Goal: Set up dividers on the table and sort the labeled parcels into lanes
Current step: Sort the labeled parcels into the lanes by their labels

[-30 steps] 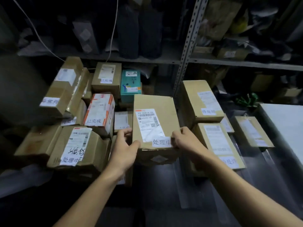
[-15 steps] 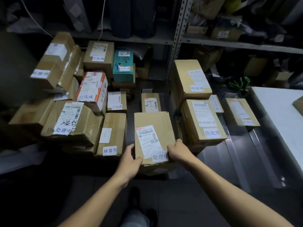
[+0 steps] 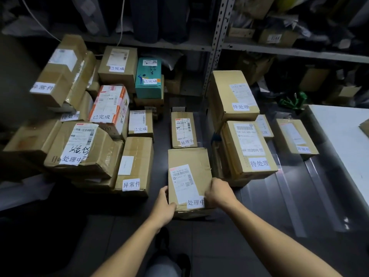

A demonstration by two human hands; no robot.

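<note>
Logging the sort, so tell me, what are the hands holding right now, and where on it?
Both hands hold the brown parcel at its near end: left hand on its left edge, right hand on its right edge.

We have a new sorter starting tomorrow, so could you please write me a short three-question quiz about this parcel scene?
1. True or false: both hands grip the held parcel by its near end.
2. Which tag does the teal box carry? A) 已完成 B) 待处理 C) 异常件
3. Fill in: the small box just beyond the held parcel is tagged ____.

Key:
1. True: the left hand is at its near left corner and the right hand at its near right corner.
2. A.
3. 处理中, the same tag as the held parcel.
</note>
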